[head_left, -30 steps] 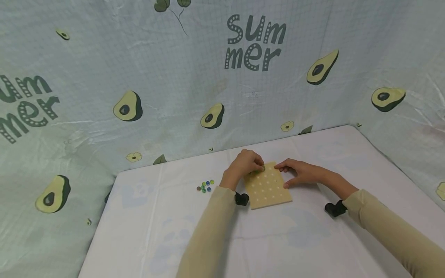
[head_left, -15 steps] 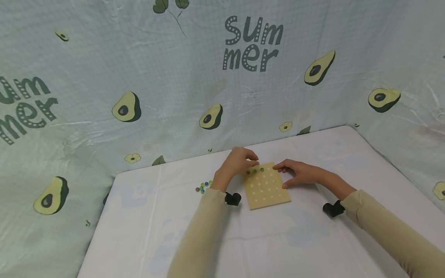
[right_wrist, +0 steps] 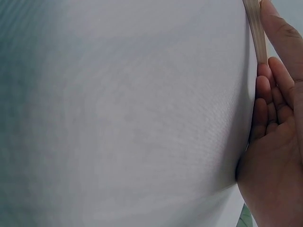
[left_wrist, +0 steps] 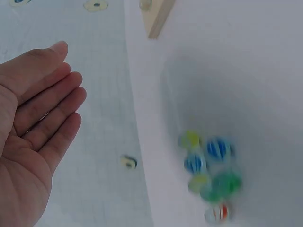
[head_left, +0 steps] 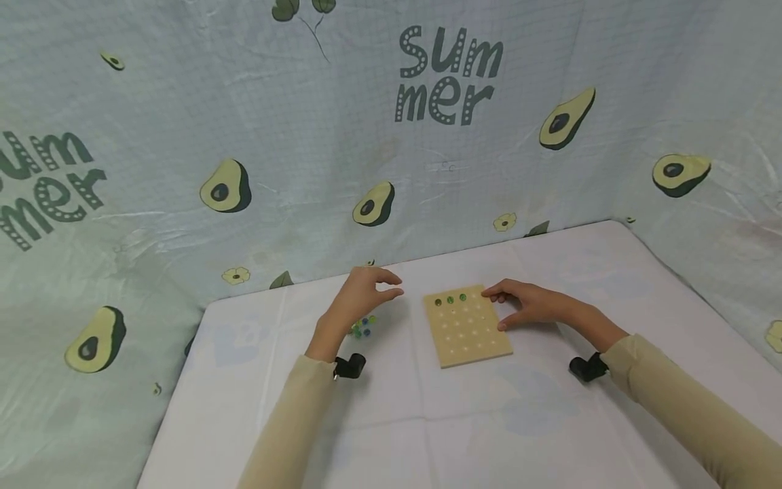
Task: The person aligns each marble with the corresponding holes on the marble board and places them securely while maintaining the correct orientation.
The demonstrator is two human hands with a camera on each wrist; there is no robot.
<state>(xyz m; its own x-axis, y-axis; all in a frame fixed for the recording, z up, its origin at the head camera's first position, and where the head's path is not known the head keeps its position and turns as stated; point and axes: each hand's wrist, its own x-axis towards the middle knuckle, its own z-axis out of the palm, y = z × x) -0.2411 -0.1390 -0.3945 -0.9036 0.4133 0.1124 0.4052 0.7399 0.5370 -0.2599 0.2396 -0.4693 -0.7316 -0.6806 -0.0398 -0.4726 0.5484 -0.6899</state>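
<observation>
A square wooden board (head_left: pixel 470 336) with rows of shallow pits lies on the table. Three greenish glass marbles (head_left: pixel 463 297) sit in its far row. My left hand (head_left: pixel 357 295) is in the air to the left of the board, its thumb and fingers apart and nothing between them. Below and beside that hand lies a loose cluster of several marbles (head_left: pixel 366 332), partly hidden by it in the head view; the left wrist view shows blue (left_wrist: pixel 218 148), yellow and green ones. My right hand (head_left: pixel 531 303) holds the board's right edge near its far corner with thumb and fingers.
A white cloth (head_left: pixel 391 435) covers the table. Behind it hangs a fabric backdrop (head_left: pixel 305 136) printed with avocados, meeting the table's far edge. Each wrist wears a small black camera, the left one (head_left: pixel 350 367) low above the cloth.
My left hand has let go of a marble in the board's far row and moved left, toward the loose marbles. My right hand has stayed at the board's edge.
</observation>
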